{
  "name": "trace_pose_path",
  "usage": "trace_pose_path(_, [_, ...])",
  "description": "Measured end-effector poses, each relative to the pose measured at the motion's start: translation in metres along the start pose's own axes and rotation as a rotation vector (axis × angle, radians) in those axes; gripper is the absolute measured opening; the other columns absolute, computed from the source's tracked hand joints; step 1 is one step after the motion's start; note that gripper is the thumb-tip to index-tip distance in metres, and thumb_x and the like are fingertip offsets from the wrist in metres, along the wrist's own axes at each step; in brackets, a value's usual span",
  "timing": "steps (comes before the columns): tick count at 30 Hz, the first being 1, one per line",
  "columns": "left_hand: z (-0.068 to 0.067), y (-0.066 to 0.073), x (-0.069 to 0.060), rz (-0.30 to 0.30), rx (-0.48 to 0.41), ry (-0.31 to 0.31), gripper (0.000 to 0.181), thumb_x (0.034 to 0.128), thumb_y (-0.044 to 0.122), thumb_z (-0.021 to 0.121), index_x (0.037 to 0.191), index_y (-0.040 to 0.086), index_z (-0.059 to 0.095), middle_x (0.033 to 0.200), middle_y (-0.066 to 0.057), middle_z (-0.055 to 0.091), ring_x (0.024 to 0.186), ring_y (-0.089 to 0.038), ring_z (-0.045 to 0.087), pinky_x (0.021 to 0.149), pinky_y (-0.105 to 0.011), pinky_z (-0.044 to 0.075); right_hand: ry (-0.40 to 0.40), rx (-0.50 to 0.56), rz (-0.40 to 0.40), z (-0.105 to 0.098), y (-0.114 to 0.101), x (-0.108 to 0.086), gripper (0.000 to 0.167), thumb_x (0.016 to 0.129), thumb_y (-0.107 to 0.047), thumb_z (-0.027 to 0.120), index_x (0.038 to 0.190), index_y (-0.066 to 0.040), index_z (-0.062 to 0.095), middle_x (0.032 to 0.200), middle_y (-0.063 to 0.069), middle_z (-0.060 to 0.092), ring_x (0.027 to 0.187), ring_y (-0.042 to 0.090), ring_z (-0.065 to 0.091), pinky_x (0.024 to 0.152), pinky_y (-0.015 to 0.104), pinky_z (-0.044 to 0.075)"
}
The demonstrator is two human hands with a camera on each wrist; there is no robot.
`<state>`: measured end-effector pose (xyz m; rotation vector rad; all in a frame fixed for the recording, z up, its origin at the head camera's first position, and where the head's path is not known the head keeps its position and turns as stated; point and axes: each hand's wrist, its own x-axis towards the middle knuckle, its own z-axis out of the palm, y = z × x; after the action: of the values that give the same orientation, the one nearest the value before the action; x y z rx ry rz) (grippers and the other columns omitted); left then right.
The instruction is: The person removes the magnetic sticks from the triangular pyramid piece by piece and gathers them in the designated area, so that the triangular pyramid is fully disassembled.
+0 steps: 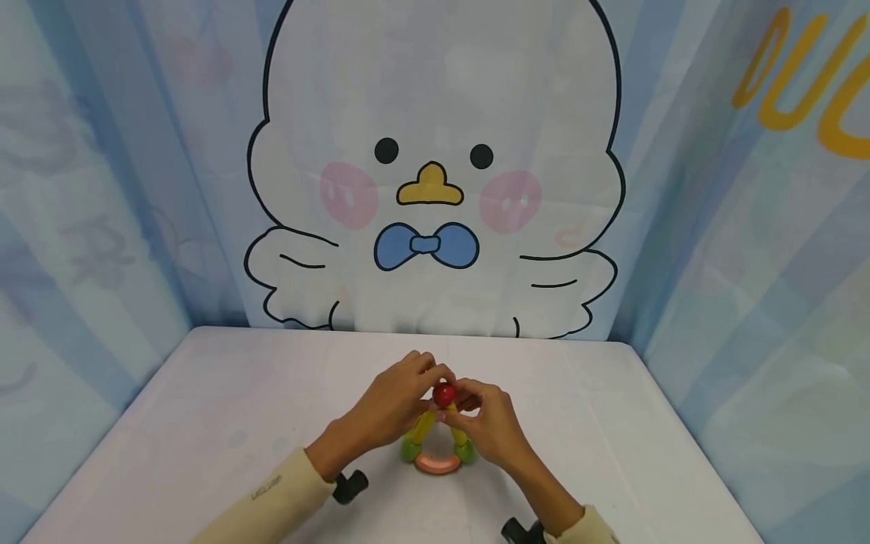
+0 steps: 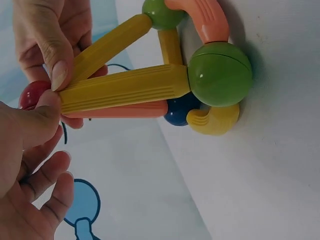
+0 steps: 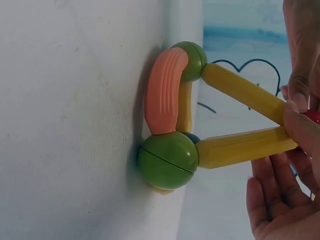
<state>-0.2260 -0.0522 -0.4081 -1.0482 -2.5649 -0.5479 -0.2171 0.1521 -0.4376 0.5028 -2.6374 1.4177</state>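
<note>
Left of the glossy red plastic-looking ball point(image 1: 444, 394), the left hand point(image 1: 401, 393) pinches it, thumb low and forefinger over its upper side. Below and left of the ball, a ribbed yellow straight rod point(image 1: 423, 428) slopes down to a shiny green ball point(image 2: 221, 75). Directly below it, a ribbed salmon curved bar point(image 1: 438, 465) rests on the white tabletop point(image 1: 584, 453); beyond that bar stand a salmon straight rod point(image 2: 125, 109), a dark blue ball point(image 2: 181, 111) and a yellow curved bar point(image 2: 215, 121). Below and right, a second yellow rod point(image 1: 458, 436) descends to another green ball point(image 3: 168, 160). Right of the red ball, the right hand point(image 1: 496, 427) pinches it where it joins the rods, its thumb across their upper ends.

The relation that matters: the red ball sits at the peak, between both hands, neither clearly nearer; the rods' long axes splay steeply downward from it.
</note>
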Motion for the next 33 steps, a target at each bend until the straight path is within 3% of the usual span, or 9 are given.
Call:
trace_pose_path(7, [0.005, -0.002, -0.002, -0.012, 0.024, 0.017, 0.051, 0.0852, 0.015, 0.090, 0.127, 0.023, 0.062, 0.111, 0.005, 0.062, 0.099, -0.010, 0.054, 0.087, -0.023, 0.057, 0.016, -0.019, 0.004, 0.001, 0.002, 0.001, 0.033, 0.085, -0.020, 0.090, 0.116, -0.017, 0.079, 0.093, -0.006, 0.077, 0.085, 0.009, 0.068, 0.088, 0.045, 0.062])
trace_pose_path(15, [0.009, -0.005, -0.011, -0.137, -0.166, 0.065, 0.053, 0.0864, 0.013, 0.088, 0.128, 0.021, 0.057, 0.115, 0.005, 0.064, 0.106, -0.012, 0.057, 0.091, -0.028, 0.059, 0.033, -0.030, 0.009, 0.001, -0.001, 0.000, 0.033, 0.086, -0.019, 0.090, 0.117, -0.018, 0.079, 0.090, -0.006, 0.074, 0.086, 0.010, 0.067, 0.087, 0.039, 0.063])
trace_pose_path(24, [0.014, -0.008, -0.017, -0.214, -0.320, 0.113, 0.052, 0.0886, 0.018, 0.087, 0.131, 0.018, 0.055, 0.112, 0.005, 0.065, 0.099, -0.010, 0.058, 0.085, -0.027, 0.057, 0.030, -0.009, 0.015, 0.002, -0.003, -0.001, 0.034, 0.086, -0.021, 0.090, 0.118, -0.019, 0.079, 0.089, -0.006, 0.073, 0.087, 0.012, 0.068, 0.091, 0.052, 0.061])
trace_pose_path(29, [0.009, -0.009, -0.020, -0.258, -0.366, 0.143, 0.051, 0.0903, 0.015, 0.086, 0.131, 0.018, 0.056, 0.113, 0.005, 0.067, 0.098, -0.009, 0.058, 0.080, -0.027, 0.055, 0.030, -0.015, 0.012, 0.002, -0.003, -0.001, 0.033, 0.086, -0.023, 0.090, 0.118, -0.022, 0.079, 0.089, -0.007, 0.073, 0.086, 0.010, 0.067, 0.091, 0.050, 0.062])
trace_pose_path(33, [0.004, -0.013, -0.025, -0.290, -0.352, 0.141, 0.049, 0.0903, 0.014, 0.085, 0.131, 0.019, 0.058, 0.114, 0.007, 0.068, 0.098, -0.010, 0.059, 0.079, -0.025, 0.053, 0.035, -0.014, 0.003, 0.003, -0.003, -0.001, 0.034, 0.086, -0.022, 0.090, 0.118, -0.018, 0.079, 0.089, -0.007, 0.073, 0.085, 0.010, 0.067, 0.090, 0.049, 0.062])
